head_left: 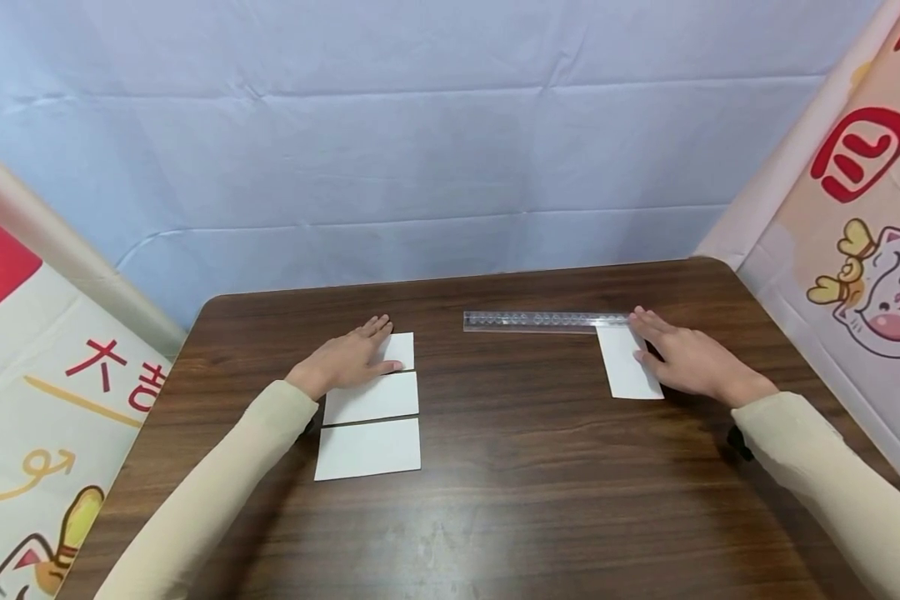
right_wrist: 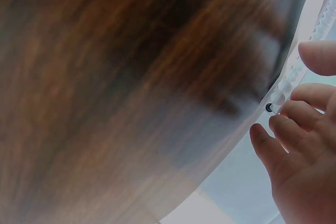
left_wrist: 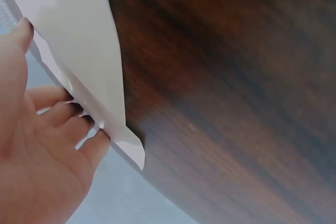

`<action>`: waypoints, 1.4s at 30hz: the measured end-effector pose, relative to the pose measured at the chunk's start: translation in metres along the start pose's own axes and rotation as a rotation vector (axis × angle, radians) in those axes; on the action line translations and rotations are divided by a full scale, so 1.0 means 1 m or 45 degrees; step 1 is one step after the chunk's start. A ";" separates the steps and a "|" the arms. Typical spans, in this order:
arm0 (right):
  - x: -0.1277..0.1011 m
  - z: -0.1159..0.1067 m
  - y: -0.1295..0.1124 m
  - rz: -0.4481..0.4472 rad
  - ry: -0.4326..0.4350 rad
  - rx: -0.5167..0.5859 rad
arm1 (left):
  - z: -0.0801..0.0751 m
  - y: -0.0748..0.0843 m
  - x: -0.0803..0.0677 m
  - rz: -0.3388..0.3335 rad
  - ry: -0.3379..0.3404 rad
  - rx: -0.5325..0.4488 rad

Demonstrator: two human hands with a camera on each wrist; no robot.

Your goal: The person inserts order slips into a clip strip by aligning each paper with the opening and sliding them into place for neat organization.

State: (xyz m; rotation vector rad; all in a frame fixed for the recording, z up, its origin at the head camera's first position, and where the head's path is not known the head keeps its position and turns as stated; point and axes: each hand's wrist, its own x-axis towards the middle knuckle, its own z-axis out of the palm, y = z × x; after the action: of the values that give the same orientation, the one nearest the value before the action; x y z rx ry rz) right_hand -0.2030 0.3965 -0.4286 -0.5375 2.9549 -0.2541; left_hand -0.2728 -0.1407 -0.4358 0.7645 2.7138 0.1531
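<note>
Palm down, my left hand (head_left: 351, 358) rests over the farthest of three white paper pieces lined up on the left, covering much of that far piece (head_left: 401, 348). Nearer to me lie the middle piece (head_left: 371, 398) and the near piece (head_left: 369, 450), with thin gaps between. In the left wrist view, extended fingers (left_wrist: 94, 148) lie along a paper edge. On the right, my right hand (head_left: 686, 358) lies with straight fingers over the side of another white paper piece (head_left: 630, 371). Its fingertips reach the right end of a clear plastic ruler (head_left: 528, 322), which runs along that paper's far edge.
The brown wood-grain table (head_left: 495, 500) has rounded far corners. A pale blue cloth backdrop (head_left: 420, 167) hangs behind it. Printed cartoon panels stand at the left (head_left: 67, 417) and right (head_left: 870, 217) sides.
</note>
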 end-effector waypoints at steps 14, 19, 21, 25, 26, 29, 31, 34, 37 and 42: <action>-0.002 0.006 0.001 0.019 -0.006 0.002 | 0.003 -0.002 -0.001 0.026 0.061 -0.020; -0.002 0.007 0.001 0.018 -0.004 -0.003 | 0.003 -0.002 0.000 0.019 0.036 -0.027; -0.002 0.007 0.001 0.015 -0.004 -0.002 | 0.003 -0.001 0.000 0.016 0.025 -0.027; -0.002 0.007 0.001 0.008 0.001 0.002 | 0.004 -0.001 0.000 0.015 0.031 -0.018; -0.002 0.008 0.001 0.007 0.003 0.002 | 0.004 -0.001 0.000 0.015 0.040 -0.012; -0.002 0.008 0.001 0.006 0.009 -0.004 | 0.005 -0.001 -0.001 0.015 0.069 -0.011; -0.001 0.008 0.001 0.008 0.012 -0.009 | 0.005 -0.001 -0.002 0.014 0.085 -0.014; 0.000 0.008 0.002 0.013 0.012 -0.015 | 0.004 0.000 -0.002 0.012 0.104 -0.021; 0.001 0.008 0.002 0.013 0.013 -0.015 | 0.004 0.000 -0.002 0.017 0.123 -0.031; 0.001 0.006 0.002 0.003 0.016 -0.018 | 0.003 0.000 -0.001 0.026 0.156 -0.048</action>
State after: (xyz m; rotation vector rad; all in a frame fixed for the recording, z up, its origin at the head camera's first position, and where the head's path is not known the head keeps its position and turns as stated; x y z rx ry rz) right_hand -0.2040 0.3969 -0.4351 -0.5362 2.9712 -0.2379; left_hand -0.2710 -0.1409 -0.4387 0.7966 2.8099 0.2631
